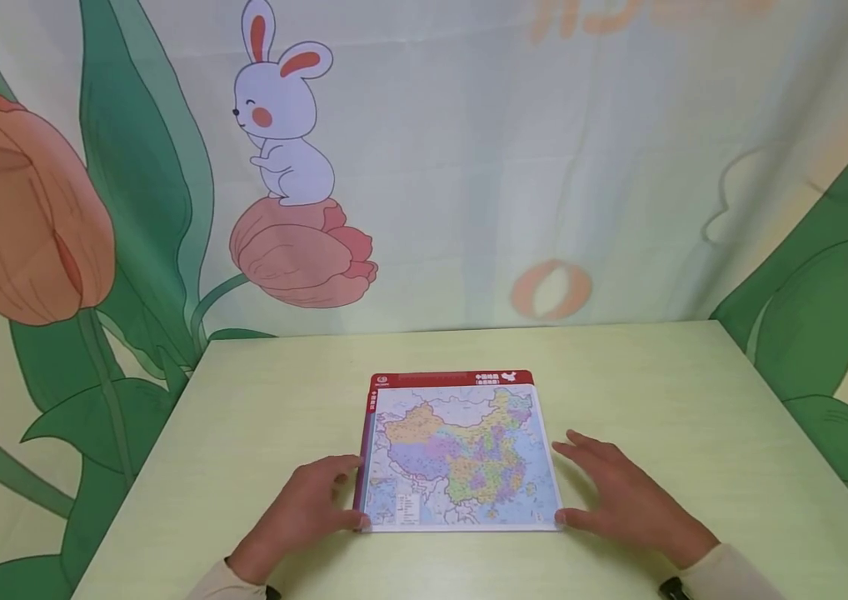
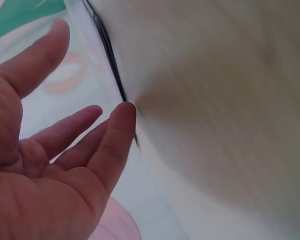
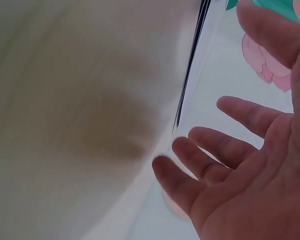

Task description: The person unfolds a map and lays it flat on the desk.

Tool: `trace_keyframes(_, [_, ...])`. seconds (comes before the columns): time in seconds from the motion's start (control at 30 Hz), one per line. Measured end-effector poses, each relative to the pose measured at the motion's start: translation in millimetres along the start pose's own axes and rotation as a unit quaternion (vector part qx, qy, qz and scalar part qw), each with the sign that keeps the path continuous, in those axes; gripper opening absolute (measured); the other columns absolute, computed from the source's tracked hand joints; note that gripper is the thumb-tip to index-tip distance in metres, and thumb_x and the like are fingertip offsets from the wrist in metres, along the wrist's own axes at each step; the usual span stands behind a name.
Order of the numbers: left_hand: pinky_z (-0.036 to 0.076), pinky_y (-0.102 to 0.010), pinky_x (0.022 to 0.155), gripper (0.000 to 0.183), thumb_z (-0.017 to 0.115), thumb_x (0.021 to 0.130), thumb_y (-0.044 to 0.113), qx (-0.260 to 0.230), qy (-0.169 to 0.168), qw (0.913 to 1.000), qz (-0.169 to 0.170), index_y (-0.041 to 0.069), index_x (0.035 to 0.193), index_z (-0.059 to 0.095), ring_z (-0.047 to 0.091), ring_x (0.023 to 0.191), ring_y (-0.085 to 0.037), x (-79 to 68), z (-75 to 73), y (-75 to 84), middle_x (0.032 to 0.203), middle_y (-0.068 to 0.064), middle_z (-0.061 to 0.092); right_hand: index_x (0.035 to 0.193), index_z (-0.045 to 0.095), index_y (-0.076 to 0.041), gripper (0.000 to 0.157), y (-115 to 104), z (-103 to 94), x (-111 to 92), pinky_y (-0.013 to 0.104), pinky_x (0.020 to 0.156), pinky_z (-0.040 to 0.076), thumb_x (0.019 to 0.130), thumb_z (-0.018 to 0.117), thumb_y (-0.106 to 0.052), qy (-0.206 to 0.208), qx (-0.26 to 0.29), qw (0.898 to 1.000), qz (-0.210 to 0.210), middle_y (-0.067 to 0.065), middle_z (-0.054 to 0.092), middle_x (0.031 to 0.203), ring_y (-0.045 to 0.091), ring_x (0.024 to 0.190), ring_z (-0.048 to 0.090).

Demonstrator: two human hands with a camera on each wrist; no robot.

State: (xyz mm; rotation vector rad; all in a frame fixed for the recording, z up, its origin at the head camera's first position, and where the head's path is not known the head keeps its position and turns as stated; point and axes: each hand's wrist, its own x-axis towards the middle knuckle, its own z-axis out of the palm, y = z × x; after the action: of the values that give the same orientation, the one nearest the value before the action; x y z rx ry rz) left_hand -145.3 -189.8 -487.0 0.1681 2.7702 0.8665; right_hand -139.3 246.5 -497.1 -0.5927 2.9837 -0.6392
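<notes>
A flat, square map board (image 1: 454, 457) with a red top band and a coloured map of China lies face up on the table. Along its left edge is my left hand (image 1: 311, 506), its thumb at the lower left corner and fingertips by the side. My right hand (image 1: 622, 496) is beside the right edge, thumb at the lower right corner, fingers spread and extended. In the left wrist view the board's thin dark edge (image 2: 110, 57) runs behind the fingertips of the left hand (image 2: 55, 165). The right wrist view shows that edge (image 3: 191, 65) past the right hand (image 3: 240, 165).
The pale yellow-green table (image 1: 656, 400) has its back edge against a hanging cloth (image 1: 454, 167) printed with a rabbit and tulips. Large printed leaves flank the table on both sides. Light sleeves and dark wristbands show at the bottom of the head view.
</notes>
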Motion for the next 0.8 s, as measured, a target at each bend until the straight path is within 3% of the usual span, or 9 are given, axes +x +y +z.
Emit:
trace_keyframes(0.2, [0.061,-0.043,0.094,0.080,0.099,0.072,0.021,-0.040,0.000,0.9989,0.023,0.000,0.140,0.064,0.069,0.107,-0.024,-1.5,9.0,2.1,0.134,-0.013,0.070,0.149,0.060,-0.015,0.085,-8,6.6,5,0.060,0.113,0.047,0.076,0.095,-0.043,-0.043,0.034,0.998,0.018,0.015,0.051,0.161,0.040,0.143,0.051])
trace_keyframes(0.37, [0.062,-0.043,0.094,0.082,0.100,0.070,0.015,-0.052,-0.004,0.9985,0.018,-0.002,0.140,0.062,0.070,0.108,-0.026,-4.0,12.4,3.8,0.138,-0.017,0.066,0.146,0.063,-0.014,0.082,-12,10.1,7,0.052,0.108,0.052,0.075,0.096,-0.037,-0.061,0.055,0.997,0.004,0.012,0.054,0.158,0.032,0.134,0.058])
trace_keyframes(0.63, [0.063,-0.039,0.090,0.073,0.098,0.073,0.011,-0.007,-0.006,0.9996,0.025,-0.002,0.137,0.064,0.067,0.101,-0.021,-5.1,15.2,10.3,0.133,-0.016,0.067,0.140,0.065,-0.005,0.070,-18,9.4,9,0.037,0.095,0.061,0.079,0.095,-0.023,-0.075,0.092,0.993,-0.024,0.019,0.057,0.153,0.037,0.133,0.059])
trace_keyframes(0.8, [0.063,-0.037,0.088,0.070,0.098,0.074,0.014,0.020,-0.004,0.9993,0.030,-0.001,0.134,0.067,0.062,0.094,-0.018,-5.7,16.2,12.6,0.125,-0.011,0.070,0.136,0.068,-0.005,0.066,-18,10.9,8,0.042,0.101,0.057,0.079,0.094,-0.025,-0.062,0.066,0.995,-0.031,0.017,0.061,0.150,0.035,0.130,0.060])
